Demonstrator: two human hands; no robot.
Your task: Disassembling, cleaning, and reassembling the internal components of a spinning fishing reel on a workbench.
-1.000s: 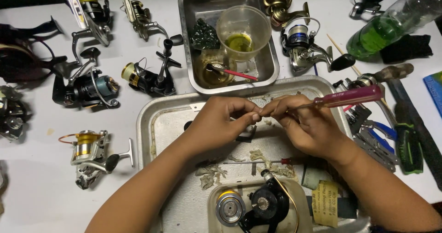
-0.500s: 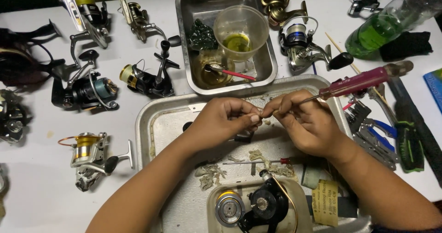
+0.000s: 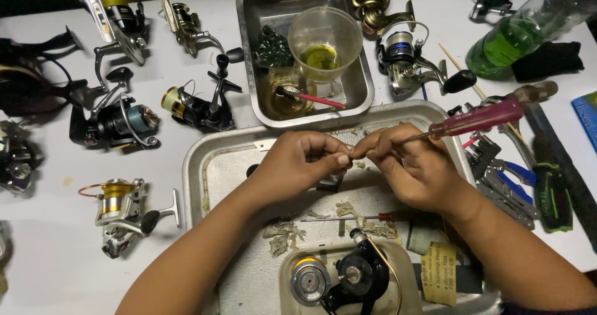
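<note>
Gripping a screwdriver (image 3: 479, 118), hands (image 3: 357, 162) meet fingertips.

White surface (image 3: 186, 122) with scattered fishing reels: a gold-spooled reel (image 3: 121, 212) at lower left, a black reel (image 3: 115, 122) at left, a small black reel (image 3: 199, 106) beside it, and a blue-spooled reel (image 3: 407, 60) at upper right. A steel pan (image 3: 252, 16) at top centre holds a clear cup (image 3: 324, 41) with yellow liquid and a red-handled brush (image 3: 311, 97). A green bottle (image 3: 528, 29) lies at upper right, a black cloth (image 3: 547, 60) just beside it. Pliers (image 3: 507, 181) and a green-handled tool (image 3: 553, 187) lie at right. At bottom centre, a black reel body (image 3: 354, 277) sits in a tub (image 3: 286, 290).
</note>
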